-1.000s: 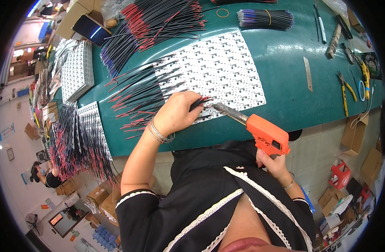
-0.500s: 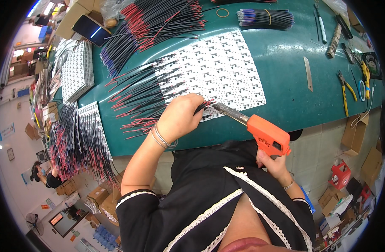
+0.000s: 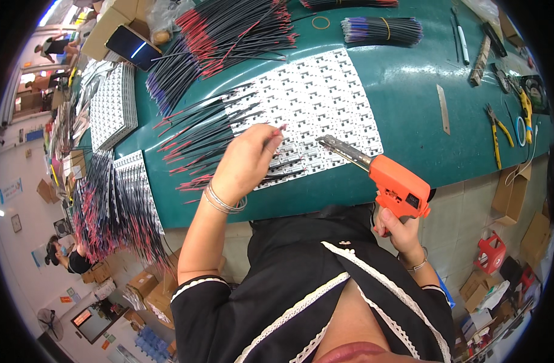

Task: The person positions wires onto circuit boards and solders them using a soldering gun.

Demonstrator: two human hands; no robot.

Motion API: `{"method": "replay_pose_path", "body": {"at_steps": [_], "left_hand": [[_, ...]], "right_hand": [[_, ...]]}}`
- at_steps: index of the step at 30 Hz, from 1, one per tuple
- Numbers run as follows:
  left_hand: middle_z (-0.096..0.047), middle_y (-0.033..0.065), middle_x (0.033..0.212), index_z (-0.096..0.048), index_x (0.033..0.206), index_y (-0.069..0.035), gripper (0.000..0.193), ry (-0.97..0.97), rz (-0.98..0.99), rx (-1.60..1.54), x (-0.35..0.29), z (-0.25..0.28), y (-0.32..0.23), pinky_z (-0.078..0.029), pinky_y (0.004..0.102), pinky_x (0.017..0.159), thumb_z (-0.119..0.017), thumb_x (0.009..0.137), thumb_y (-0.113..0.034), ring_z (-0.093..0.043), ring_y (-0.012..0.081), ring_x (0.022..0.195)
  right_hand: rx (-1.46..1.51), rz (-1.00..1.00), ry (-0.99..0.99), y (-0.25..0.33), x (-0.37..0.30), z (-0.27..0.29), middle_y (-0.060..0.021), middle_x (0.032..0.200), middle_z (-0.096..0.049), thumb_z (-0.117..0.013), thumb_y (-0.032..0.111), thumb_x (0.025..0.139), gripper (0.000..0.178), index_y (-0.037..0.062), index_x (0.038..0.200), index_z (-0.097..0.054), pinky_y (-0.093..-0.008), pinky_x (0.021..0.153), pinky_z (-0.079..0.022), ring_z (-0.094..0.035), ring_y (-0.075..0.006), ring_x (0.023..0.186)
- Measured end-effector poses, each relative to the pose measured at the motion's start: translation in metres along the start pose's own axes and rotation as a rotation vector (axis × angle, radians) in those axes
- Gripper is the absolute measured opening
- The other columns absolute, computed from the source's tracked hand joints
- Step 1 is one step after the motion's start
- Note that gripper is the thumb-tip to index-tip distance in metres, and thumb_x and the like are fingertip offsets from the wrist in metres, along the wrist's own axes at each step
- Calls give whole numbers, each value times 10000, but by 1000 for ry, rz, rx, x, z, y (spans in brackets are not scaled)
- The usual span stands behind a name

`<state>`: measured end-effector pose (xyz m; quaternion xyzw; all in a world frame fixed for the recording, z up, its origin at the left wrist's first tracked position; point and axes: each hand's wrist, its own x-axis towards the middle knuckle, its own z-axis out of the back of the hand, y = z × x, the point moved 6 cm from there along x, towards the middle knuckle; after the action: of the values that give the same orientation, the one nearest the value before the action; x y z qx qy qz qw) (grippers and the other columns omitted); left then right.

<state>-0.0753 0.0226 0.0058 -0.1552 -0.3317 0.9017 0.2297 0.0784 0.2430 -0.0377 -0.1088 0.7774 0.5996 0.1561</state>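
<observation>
In right hand (image 3: 401, 231): orange pistol-shaped tool (image 3: 400, 186), metal-nosed.

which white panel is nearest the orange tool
The middle white panel: the orange tool reaches over it; the stacked panels and wire-covered panel lie farther left.

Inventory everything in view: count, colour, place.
Table: 1, green, centre.
Gun tool: 1, orange, over near edge.
Board sheet: 1, white, table middle.
Wires: many, black and red, sheet's left.
Board stack: 1, white, table left.
Wired board: 1+, white, near left.
Wire heap: 1, black, red, purple, far side.
Banded bundle: 1, black and purple, far side.
Phone: 1, black, far left.
Blade: 1, silver, right of sheet.
Pliers: 1+, yellow handled, right.
Boxes: several, brown, around table.
Stool: 1+, red, floor right.
People: 2+, dark clothes, background left.
Left grip: 1, bare, over sheet, pinching wire.
Right grip: 1, bare, near side, holding tool.
</observation>
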Motion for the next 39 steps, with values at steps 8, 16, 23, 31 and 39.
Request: {"method": "replay_pose_path", "body": {"at_steps": [8,16,23,31,39], "left_hand": [[-531,180,779,-467,920,25,148,-166,-66,-7,1,5,10,-419,375,651,-523,819,-69,-523,362,724],[-545,103,713,-588,746,6,97,-123,86,-20,0,-2,18,-414,280,579,-652,707,-55,-533,221,615],[-536,111,728,-581,782,-15,98,-162,-57,2,-5,-8,5,-438,355,580,-635,708,-49,-546,305,657],[-561,139,690,-586,795,9,108,-152,-67,-7,-4,-7,2,-434,317,558,-638,710,-33,-546,307,610],[-567,121,689,-583,759,-5,94,-128,-23,-26,-2,-14,9,-447,353,555,-629,702,-63,-562,296,618]], "right_hand": [[-22,24,24,5,5,-2,-32,509,-463,-531,189,818,378,-84,1063,-439,-212,392,-361,-418,-84,392],[38,17,78,2,7,-5,-32,669,-533,-591,91,798,296,-18,1053,-487,-204,423,-413,-477,-65,489],[-99,15,90,6,11,-13,-26,569,-491,-533,102,827,193,-24,961,-476,-214,425,-398,-463,-82,455],[-81,18,112,4,9,-12,-38,597,-501,-540,98,826,207,-24,982,-478,-228,443,-415,-472,-93,469],[-114,2,117,2,9,-13,-39,617,-509,-550,96,825,196,-16,970,-479,-228,443,-416,-479,-94,479]]}}
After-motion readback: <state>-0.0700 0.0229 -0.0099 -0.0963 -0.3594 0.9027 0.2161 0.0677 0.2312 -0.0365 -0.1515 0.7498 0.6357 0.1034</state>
